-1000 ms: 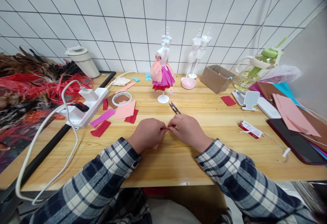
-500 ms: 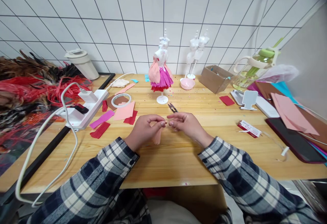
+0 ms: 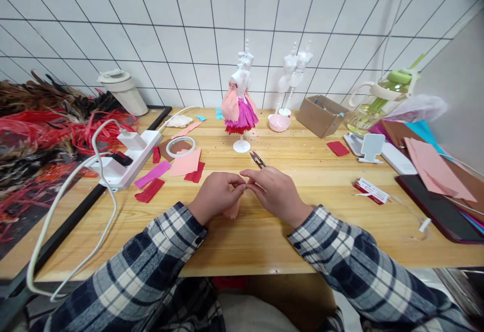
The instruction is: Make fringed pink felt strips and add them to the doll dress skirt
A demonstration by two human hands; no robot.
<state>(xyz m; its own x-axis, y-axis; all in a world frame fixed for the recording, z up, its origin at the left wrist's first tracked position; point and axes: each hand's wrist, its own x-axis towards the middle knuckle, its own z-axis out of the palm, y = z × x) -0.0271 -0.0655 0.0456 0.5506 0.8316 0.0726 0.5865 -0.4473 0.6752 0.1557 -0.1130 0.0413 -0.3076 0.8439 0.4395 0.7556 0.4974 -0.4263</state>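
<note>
My left hand (image 3: 219, 195) pinches a small fringed piece of peach paper (image 3: 232, 210), which hangs below its fingers over the table. Touching the left fingertips, my right hand (image 3: 278, 193) is closed at the fingertips; what it holds, if anything, is too small to make out. Just beyond the hands lie thread snips (image 3: 257, 160). Behind them stands a small white mannequin (image 3: 241, 82) in a peach, magenta and red paper skirt (image 3: 242, 115). Peach paper (image 3: 186, 163), a magenta strip (image 3: 152, 174) and red pieces (image 3: 149, 190) lie to the left.
A tape roll (image 3: 180, 147), power strip (image 3: 130, 163) with looping cables and white cup (image 3: 123, 92) are left. Toward the back right are a pink bowl (image 3: 279, 122), cardboard box (image 3: 321, 116) and green-lidded jug (image 3: 381, 100). A phone stand (image 3: 372, 147) and dark tablet (image 3: 438, 211) sit right.
My right hand has moved in against my left fingertips, and its fingers have closed. The peach piece has swung slightly and shows less below my left hand. The view has shifted a little.
</note>
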